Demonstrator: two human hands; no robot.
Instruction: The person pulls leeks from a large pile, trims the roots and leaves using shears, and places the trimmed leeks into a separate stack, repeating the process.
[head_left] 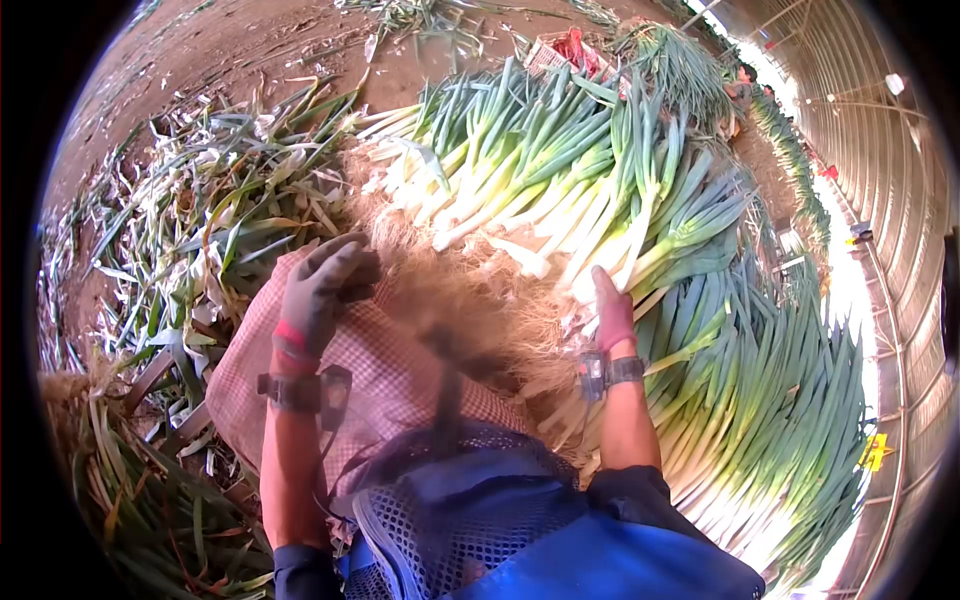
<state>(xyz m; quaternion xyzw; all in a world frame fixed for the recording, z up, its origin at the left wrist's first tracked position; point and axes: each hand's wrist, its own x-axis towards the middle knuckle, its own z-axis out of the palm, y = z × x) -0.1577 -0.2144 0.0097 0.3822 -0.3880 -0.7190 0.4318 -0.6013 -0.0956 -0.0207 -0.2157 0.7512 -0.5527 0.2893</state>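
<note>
Your left hand [328,285], in a dark glove, is up over the pinkish checked cloth [400,375] on your lap. Fingers bent, loosely curled, not closed tight; nothing visible in them. Your right hand [612,315], in a pinkish-grey glove, is at the white root ends of the green onions [540,150]. One digit points up, the rest are turned away, so you can't tell how far they close or whether they grip a stalk.

The green onions lie fanned out in front of you, white ends toward you, green tops pointing away. Tangled tan roots [545,320] sit between your hands, partly blurred. More onions [760,400] run down your right side, packed side by side. A heap of loose leaves [200,210] lies on your left, on brown soil [250,50] that also shows beyond it.

Both wrists have a strapped device, left [335,395] and right [592,375]. Blue clothing [560,560] with dark mesh covers your front. A crate [540,58] with something red sits behind the onion tops. Yellow object [877,452] at far right, too small to identify.
</note>
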